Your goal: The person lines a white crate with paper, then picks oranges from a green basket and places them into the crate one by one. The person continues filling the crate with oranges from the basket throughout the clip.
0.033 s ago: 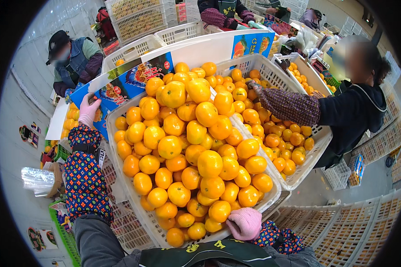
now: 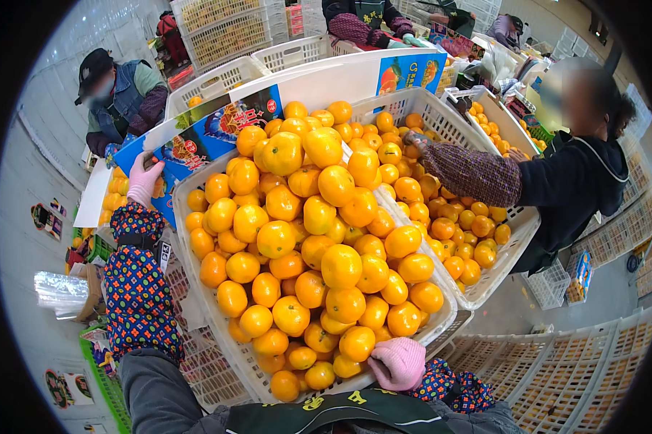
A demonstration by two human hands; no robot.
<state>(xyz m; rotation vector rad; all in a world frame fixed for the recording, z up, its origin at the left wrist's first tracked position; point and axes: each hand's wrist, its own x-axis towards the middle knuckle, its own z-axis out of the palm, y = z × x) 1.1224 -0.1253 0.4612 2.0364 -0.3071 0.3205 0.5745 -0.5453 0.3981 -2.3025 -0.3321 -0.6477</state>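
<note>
A white plastic crate (image 2: pixel 209 318) heaped with mandarins (image 2: pixel 290 239) stands right in front of me. My left hand (image 2: pixel 146 179), in a pink glove, is closed on the near edge of a blue printed carton (image 2: pixel 215 134) behind the crate's far left side. My right hand (image 2: pixel 399 363), also pink-gloved, is curled closed at the near right of the crate, against the lowest mandarins. Its fingertips are turned away, so anything inside them is hidden.
To the right, a co-worker's sleeved arm (image 2: pixel 474 172) reaches into a second mandarin crate (image 2: pixel 517 217). Another person (image 2: pixel 120 101) works at the far left. Stacked crates (image 2: pixel 228 32) stand at the back; more crates (image 2: pixel 557 362) line the lower right.
</note>
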